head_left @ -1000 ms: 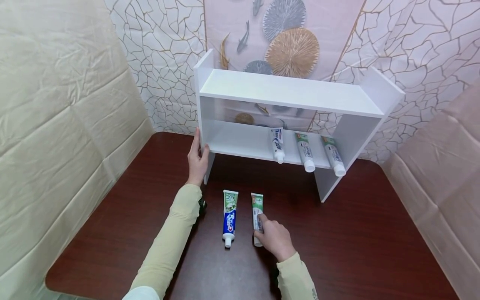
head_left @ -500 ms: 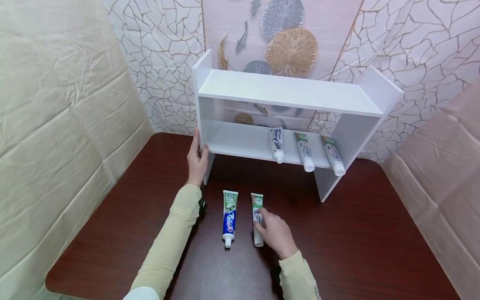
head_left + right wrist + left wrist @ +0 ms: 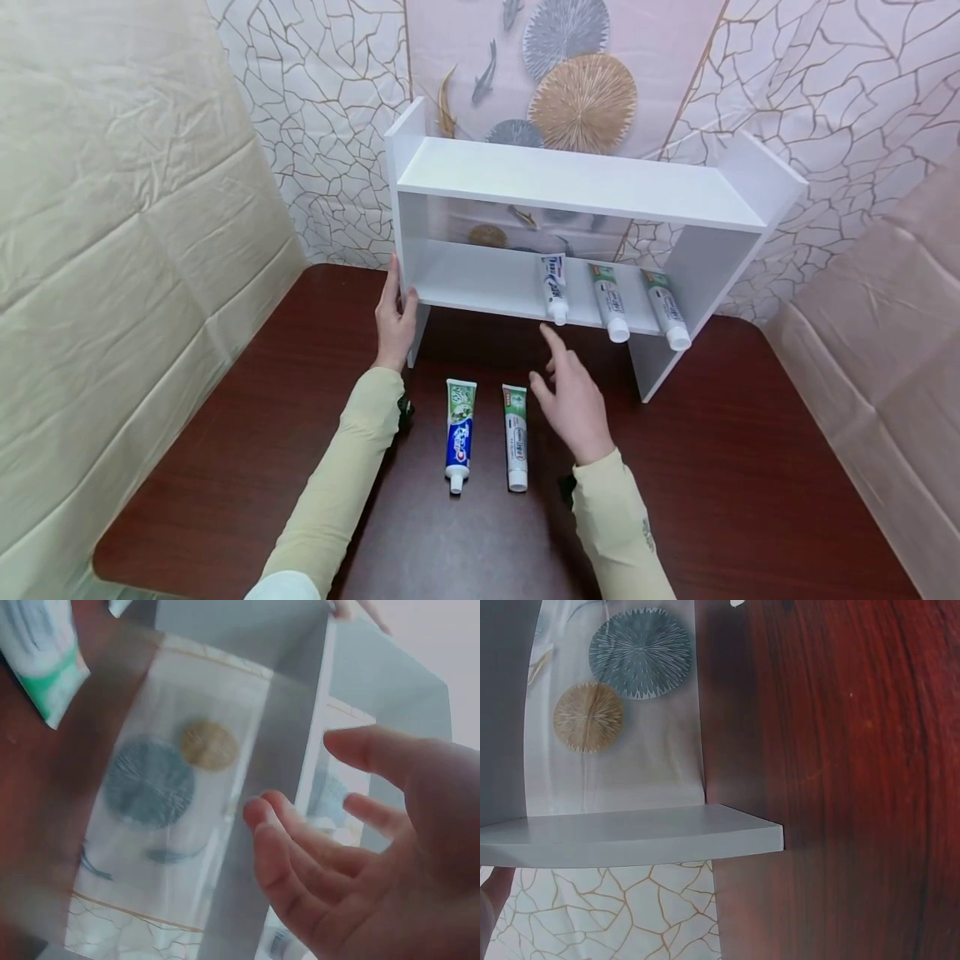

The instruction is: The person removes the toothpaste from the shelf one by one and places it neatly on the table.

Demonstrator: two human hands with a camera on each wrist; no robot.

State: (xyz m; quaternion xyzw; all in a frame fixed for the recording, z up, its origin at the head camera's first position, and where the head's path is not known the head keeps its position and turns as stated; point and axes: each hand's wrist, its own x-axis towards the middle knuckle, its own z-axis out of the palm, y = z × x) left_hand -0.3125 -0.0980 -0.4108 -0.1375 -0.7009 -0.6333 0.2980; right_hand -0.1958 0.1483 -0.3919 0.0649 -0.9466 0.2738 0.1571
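Note:
My left hand rests against the left side panel of a white two-tier shelf, its fingers extended along the outer face. In the left wrist view only a bit of a finger shows beside the panel. My right hand is raised over the table in front of the shelf, fingers spread and holding nothing; the right wrist view shows its thumb and fingers apart. Just left of it lies a green-and-white toothpaste tube, cap toward me. Beside that lies a green-and-blue Crest toothpaste tube.
On the lower shelf board lie a blue-and-white toothpaste tube and two green-and-white tubes, caps jutting over the front edge. The upper board spans above. The dark red table extends to both sides, with fabric-covered walls around it.
My right hand has let go of the green-and-white toothpaste tube and moved up and right toward the shelf, its fingers opening out. The tube lies in place; my left hand has not moved.

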